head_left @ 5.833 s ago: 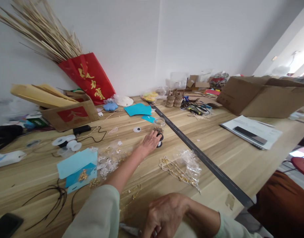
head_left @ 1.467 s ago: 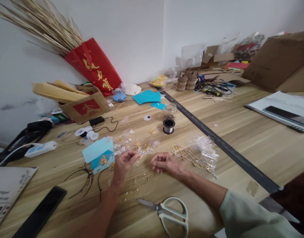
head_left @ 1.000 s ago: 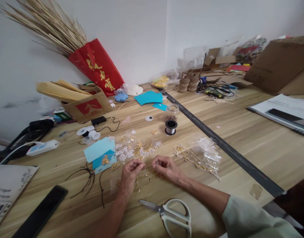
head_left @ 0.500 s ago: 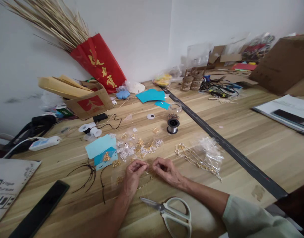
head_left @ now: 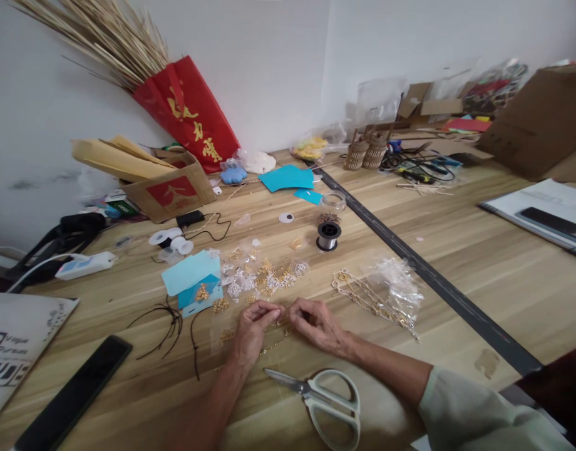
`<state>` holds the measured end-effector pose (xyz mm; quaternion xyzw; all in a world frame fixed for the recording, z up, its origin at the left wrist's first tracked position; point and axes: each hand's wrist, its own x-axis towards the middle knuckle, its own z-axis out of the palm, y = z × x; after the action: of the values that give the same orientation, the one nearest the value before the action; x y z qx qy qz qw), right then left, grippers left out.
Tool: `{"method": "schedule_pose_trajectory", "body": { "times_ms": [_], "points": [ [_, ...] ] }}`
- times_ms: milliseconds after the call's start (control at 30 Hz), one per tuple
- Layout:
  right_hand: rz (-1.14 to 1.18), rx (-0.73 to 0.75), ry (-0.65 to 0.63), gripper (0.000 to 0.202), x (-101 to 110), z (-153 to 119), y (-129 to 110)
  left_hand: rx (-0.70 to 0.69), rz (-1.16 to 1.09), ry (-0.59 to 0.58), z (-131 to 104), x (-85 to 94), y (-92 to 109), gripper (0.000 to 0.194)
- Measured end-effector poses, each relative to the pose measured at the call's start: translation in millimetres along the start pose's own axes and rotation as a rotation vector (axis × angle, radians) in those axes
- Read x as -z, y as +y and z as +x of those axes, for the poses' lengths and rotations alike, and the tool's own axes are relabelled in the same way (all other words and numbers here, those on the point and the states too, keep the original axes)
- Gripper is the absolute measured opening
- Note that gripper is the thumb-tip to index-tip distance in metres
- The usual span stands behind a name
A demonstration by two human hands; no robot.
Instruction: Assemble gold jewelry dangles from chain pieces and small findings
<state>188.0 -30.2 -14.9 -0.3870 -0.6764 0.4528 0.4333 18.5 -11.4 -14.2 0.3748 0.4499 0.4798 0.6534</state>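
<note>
Close together over the table, my left hand (head_left: 253, 329) and my right hand (head_left: 318, 322) both pinch with thumb and fingertips. What they hold is too small to make out; a thin beaded strand (head_left: 276, 343) hangs or lies just below the fingertips. Behind the hands are piles of silver beads (head_left: 241, 285) and gold beads (head_left: 267, 266) on clear plastic. White-handled scissors (head_left: 323, 398) lie in front of the hands, blades pointing left. Right of my right hand, gold and silver chains (head_left: 363, 297) rest beside a crumpled clear bag (head_left: 401, 285).
A wire spool (head_left: 328, 238) stands behind the beads. Teal cards (head_left: 191, 274) and black cords (head_left: 168, 316) are at left, near a dark phone (head_left: 76, 391). A red bag (head_left: 189, 119) and cardboard box (head_left: 170, 194) stand at the back left. A dark strip (head_left: 410, 260) crosses the table.
My left fingertips have moved slightly right, nearer my right hand. Both hands remain pinched. The camera view has shifted a little; the things on the table stay in place.
</note>
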Motion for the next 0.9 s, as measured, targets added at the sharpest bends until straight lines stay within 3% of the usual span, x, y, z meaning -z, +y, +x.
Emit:
{"method": "schedule_pose_trajectory", "body": {
  "times_ms": [733, 900],
  "points": [
    [-0.123, 0.078, 0.058, 0.01, -1.0, -0.6, 1.8, -0.043, -0.016, -0.063, -0.5, 0.9, -2.6, 0.008],
    [-0.127, 0.079, 0.059, 0.01, -1.0, -0.5, 1.6, -0.055, 0.025, -0.03, -0.8, 2.2, -3.8, 0.009]
  ]
}}
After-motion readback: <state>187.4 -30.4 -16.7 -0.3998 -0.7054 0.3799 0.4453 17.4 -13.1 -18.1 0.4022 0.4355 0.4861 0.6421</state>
